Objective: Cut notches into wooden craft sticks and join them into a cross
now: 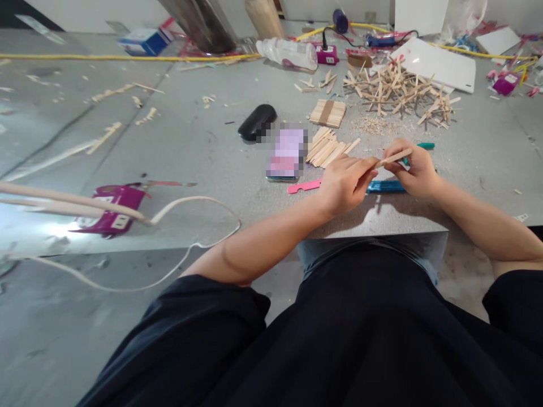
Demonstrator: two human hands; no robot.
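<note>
Between my two hands is a flat wooden craft stick point(397, 157), held slanting above the table. My left hand point(345, 180) pinches its left end, and my right hand point(414, 168) has its fingers closed round the other part. Beneath them on the table lies a blue translucent tool point(385, 186), partly covered by my left hand. A pink flat strip point(304, 186) pokes out to the left of that hand. Just beyond it, loose craft sticks point(330, 148) lie in a row. A green object point(426, 146) shows behind my right hand.
A banded bundle of sticks point(328, 113) and a heap of cut pieces point(396, 89) lie farther back. Left of the loose sticks are a phone point(287, 154) and a black case point(257, 122). A plastic bottle point(288, 54) lies behind; a purple power socket point(114, 209) and white cable point(199, 199) are left.
</note>
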